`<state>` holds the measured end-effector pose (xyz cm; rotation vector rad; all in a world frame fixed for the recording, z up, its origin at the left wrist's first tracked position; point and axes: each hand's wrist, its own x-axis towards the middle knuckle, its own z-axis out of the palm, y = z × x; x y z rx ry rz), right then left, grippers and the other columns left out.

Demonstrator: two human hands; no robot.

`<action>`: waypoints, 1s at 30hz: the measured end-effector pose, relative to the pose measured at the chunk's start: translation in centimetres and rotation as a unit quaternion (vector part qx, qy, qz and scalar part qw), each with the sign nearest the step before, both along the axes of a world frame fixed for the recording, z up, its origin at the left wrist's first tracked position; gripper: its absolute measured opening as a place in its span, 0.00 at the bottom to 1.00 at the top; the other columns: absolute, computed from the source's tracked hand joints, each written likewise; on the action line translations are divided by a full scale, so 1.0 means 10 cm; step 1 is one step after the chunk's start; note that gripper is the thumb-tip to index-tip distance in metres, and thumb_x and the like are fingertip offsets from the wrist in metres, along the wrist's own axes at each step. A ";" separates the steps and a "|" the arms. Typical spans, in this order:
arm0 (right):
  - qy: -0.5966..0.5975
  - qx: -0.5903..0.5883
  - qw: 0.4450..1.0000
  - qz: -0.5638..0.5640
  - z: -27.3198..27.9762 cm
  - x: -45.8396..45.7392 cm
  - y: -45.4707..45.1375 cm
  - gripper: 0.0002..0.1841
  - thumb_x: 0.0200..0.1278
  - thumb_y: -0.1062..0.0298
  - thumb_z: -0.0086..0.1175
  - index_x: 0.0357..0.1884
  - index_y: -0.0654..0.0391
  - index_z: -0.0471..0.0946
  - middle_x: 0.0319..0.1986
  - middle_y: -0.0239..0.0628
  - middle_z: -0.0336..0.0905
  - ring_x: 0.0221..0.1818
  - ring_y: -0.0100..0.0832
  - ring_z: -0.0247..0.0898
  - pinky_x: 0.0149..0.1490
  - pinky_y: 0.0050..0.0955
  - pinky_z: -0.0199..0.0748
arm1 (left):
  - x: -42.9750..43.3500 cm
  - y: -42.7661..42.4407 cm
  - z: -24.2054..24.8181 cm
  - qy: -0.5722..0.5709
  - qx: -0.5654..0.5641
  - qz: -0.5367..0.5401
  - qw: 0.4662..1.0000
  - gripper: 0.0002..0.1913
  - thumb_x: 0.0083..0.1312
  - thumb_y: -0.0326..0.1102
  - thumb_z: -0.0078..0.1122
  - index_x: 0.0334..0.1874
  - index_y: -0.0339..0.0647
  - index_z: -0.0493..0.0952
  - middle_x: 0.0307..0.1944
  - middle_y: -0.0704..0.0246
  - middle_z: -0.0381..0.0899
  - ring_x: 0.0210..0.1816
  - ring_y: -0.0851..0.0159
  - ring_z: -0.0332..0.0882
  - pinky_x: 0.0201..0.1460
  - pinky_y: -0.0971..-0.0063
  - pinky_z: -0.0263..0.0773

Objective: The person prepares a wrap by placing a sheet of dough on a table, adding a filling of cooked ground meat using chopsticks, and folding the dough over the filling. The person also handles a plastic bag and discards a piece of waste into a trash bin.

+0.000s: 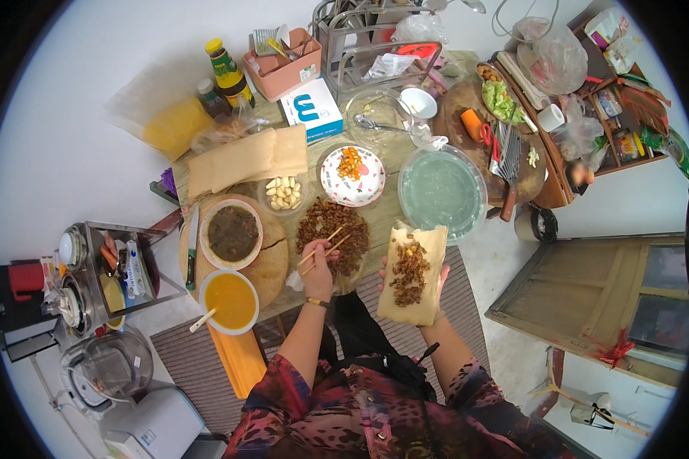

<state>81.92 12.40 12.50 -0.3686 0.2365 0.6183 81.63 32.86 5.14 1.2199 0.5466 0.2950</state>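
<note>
My left hand (317,267) grips a pair of wooden chopsticks (328,251) over a plate of brown minced filling (333,226). My right hand (443,278) supports a rectangular tan sheet (387,304) from beneath; crumbly brown filling (409,274) lies along its middle, and most of that hand is hidden. Beyond the plate are a patterned plate with chopped orange pieces (364,192) and a bowl of peeled garlic cloves (283,193). More tan sheets (247,158) lie stacked at the back left. A bowl of dark sauce (231,233) and a bowl of orange liquid with a spoon (229,301) stand left.
A kitchen knife (192,246) lies at the round woven board's (275,252) left edge. A large clear basin (443,192) stands right of the patterned plate. On the wooden chopping board (459,115) lie a slotted turner (510,166), red-handled scissors (495,146) and a carrot piece (471,124).
</note>
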 end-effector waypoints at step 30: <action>0.020 0.016 0.999 0.019 -0.09 0.04 0.00 0.54 0.49 0.18 0.31 0.71 0.50 0.46 0.64 0.52 0.53 0.60 0.53 0.60 0.59 0.55 0.63 | -0.14 0.14 -0.13 0.069 -0.198 0.129 0.969 0.13 0.71 0.33 0.42 0.42 0.28 0.71 0.34 0.56 0.78 0.33 0.59 0.80 0.35 0.71 0.79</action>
